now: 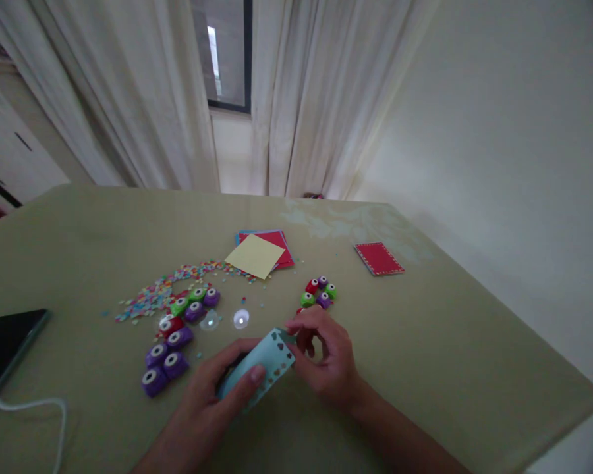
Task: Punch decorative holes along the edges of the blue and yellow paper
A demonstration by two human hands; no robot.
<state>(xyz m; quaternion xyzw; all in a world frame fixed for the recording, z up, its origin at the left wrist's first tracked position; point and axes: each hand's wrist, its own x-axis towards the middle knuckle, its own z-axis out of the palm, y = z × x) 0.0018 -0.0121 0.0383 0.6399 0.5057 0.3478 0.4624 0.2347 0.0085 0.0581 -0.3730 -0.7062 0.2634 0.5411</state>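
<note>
**Blue card (267, 352) slants away from your left hand (220, 385) toward your right hand (329, 352)**

Take 12 o'clock as straight ahead, toward the curtains (316, 99). You have the folded light-blue card just above the near part of the counter (439, 342), its long axis running from about half past seven to half past one. Your left hand is the nearer one, reaching up from 7 o'clock and wrapped around the card's near end. Its fingers are clamped on the card, thumb flat on the upper face, the others mostly hidden behind.

From your right fingers, the card's body lies toward 8 o'clock. Your right thumb and forefinger are bent at its far end, beside the row of dark club-shaped marks; you can't tell from here whether they pinch the edge or only touch it.

Around the card, you have the larger group of purple, green and red pieces (172, 362) between 9 and 10 o'clock, a clear disc (241, 320) at 11, the yellow sheet (255, 255) at 12, and the smaller group of pieces (323, 299) at 1, just beyond your right hand.
</note>
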